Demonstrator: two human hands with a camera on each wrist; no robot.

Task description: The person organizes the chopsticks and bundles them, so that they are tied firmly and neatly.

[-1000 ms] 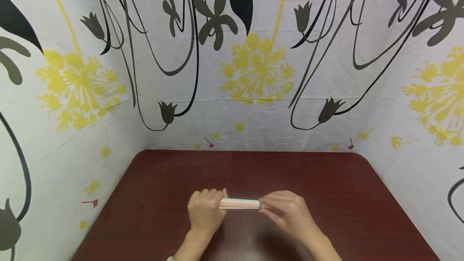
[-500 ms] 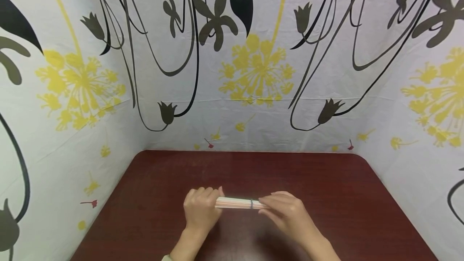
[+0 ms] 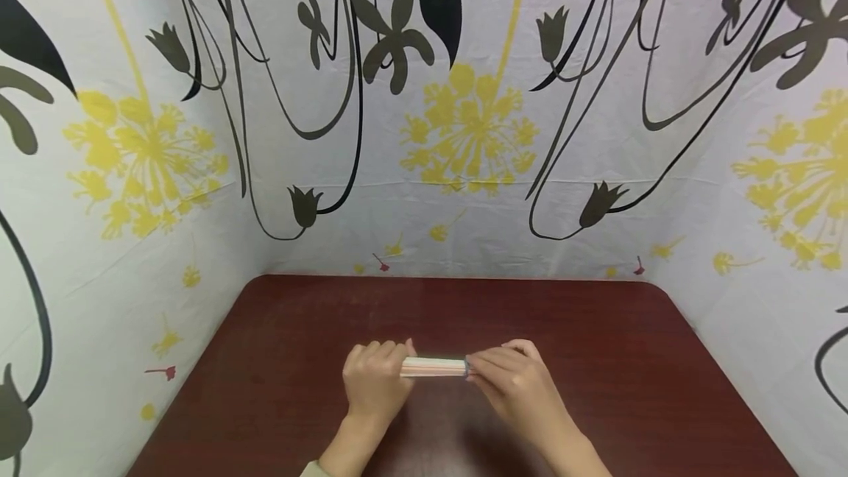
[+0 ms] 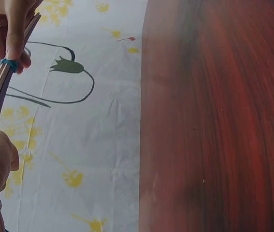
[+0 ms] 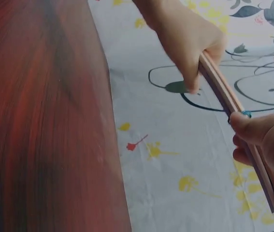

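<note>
A bundle of thin, straight, pale sticks (image 3: 433,367) is held level above the table between my two hands. My left hand (image 3: 377,381) grips its left end with curled fingers, hiding that end. My right hand (image 3: 520,381) pinches the bundle farther right, with thumb and fingertips at a blue band (image 4: 11,64) wound round the sticks. In the right wrist view the band (image 5: 246,113) shows beside my right thumb, and the sticks run on past the fingers to a free end. Several sticks lie tightly side by side; their exact kind is unclear.
Below the hands is a dark red-brown wooden table (image 3: 424,315) with rounded far corners. A white cloth (image 3: 424,234) printed with yellow and grey flowers hangs behind it and along both sides.
The hands and bundle shifted slightly left, then the left hand came back right. The right fingers, half a second ago just right of the band, are now on it.
</note>
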